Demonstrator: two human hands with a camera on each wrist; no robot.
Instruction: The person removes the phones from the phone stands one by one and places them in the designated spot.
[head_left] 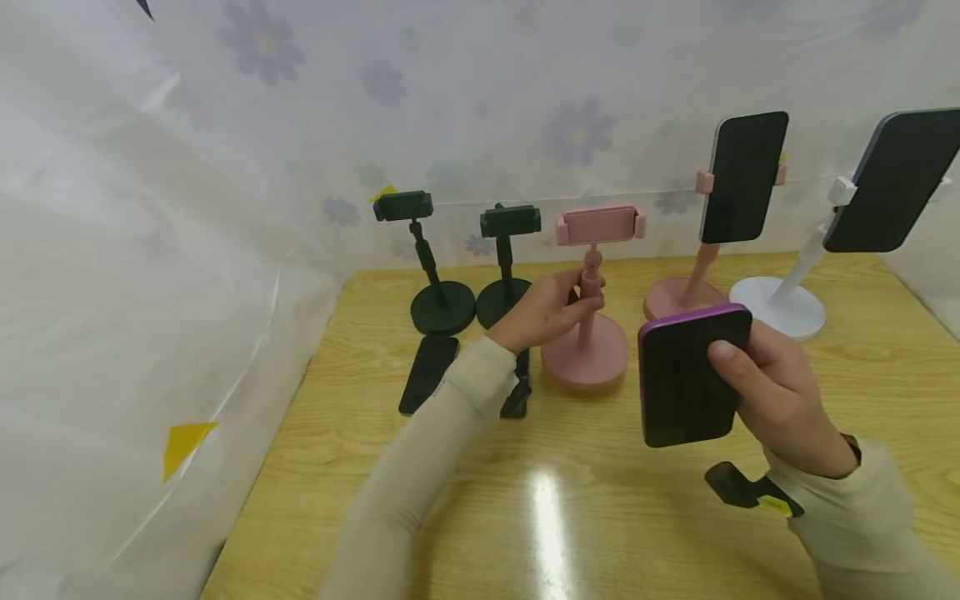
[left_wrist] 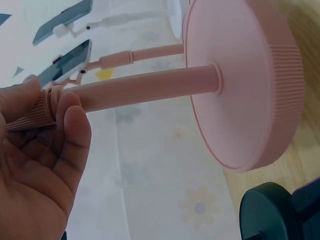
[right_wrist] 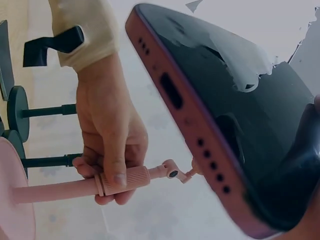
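My left hand [head_left: 551, 307] grips the ribbed collar on the stem of a pink phone stand [head_left: 592, 358], thumb and fingers wrapped round it. The stand's clamp holds no phone; its round base shows large in the left wrist view [left_wrist: 235, 115]. In my right hand [head_left: 783, 396] is a purple-edged smartphone [head_left: 678, 383], its dark screen towards me and my thumb on the screen's right side. The phone is off the table, to the right of the pink stand. Its charging port edge [right_wrist: 172, 90] shows close up in the right wrist view.
Two dark green phone stands [head_left: 442, 308] with bare clamps stand at the left. A dark phone [head_left: 429, 375] lies before them; another dark object is partly behind my left forearm. At the right, a second pink stand [head_left: 682, 292] and a white stand [head_left: 780, 308] each hold a phone.
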